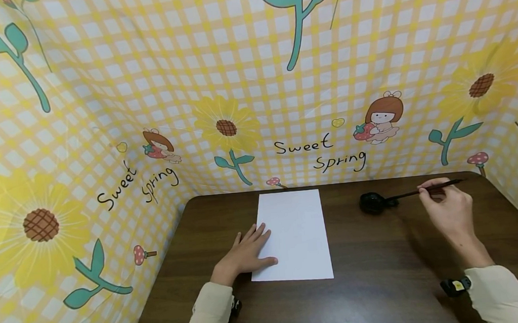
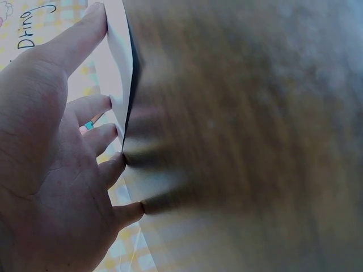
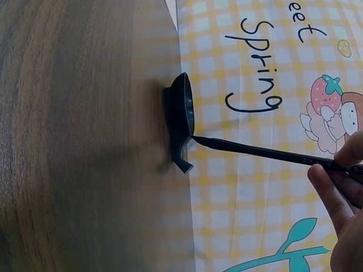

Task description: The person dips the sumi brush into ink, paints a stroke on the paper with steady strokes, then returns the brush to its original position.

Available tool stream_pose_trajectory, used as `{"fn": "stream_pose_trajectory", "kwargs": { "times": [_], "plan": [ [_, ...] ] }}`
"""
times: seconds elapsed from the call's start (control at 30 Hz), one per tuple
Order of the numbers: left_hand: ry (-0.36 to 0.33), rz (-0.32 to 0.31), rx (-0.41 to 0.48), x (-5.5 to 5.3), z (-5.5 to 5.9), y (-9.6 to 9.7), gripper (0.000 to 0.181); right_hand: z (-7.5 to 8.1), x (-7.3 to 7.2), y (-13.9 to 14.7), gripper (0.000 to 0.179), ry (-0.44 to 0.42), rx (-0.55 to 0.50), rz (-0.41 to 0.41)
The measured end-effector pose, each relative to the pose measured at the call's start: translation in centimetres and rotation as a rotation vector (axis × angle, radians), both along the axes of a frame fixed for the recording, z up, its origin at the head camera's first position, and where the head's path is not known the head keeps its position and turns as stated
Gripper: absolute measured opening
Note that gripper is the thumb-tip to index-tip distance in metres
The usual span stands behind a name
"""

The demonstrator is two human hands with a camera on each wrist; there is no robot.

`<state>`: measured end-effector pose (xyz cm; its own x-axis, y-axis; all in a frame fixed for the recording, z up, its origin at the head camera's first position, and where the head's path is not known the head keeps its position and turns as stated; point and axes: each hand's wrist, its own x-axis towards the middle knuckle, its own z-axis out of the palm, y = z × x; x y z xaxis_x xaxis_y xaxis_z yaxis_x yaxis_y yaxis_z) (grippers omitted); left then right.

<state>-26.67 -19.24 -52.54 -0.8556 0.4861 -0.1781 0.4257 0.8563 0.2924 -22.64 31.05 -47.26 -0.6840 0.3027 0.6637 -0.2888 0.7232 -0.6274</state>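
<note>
My left hand lies with spread, straight fingers on the left edge of a white sheet of paper. In the left wrist view, the fingertips touch down along the edge of the paper. My right hand pinches a dark writing brush by its handle. Its black tip points left and meets the rim of a small black ink dish. From the right wrist, the brush slants up to the dish, which has a short spout-like handle.
A dark brown wooden table bears the paper and the dish. Yellow checked cloth with printed flowers and lettering rises behind the table and on both sides. A dark wrist device sits by the right sleeve.
</note>
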Motion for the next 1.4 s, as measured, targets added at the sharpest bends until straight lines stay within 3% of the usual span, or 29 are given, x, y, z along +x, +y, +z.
{"fn": "stream_pose_trajectory", "kwargs": {
  "times": [1.07,1.4],
  "plan": [
    [-0.004,-0.008,0.003,-0.11,-0.09,-0.12,0.091,0.95,0.04,-0.11,0.006,0.047,-0.013,0.011],
    [-0.003,-0.015,0.000,-0.05,0.02,-0.04,0.090,0.64,-0.11,-0.85,0.005,0.019,-0.032,0.015]
  ]
}}
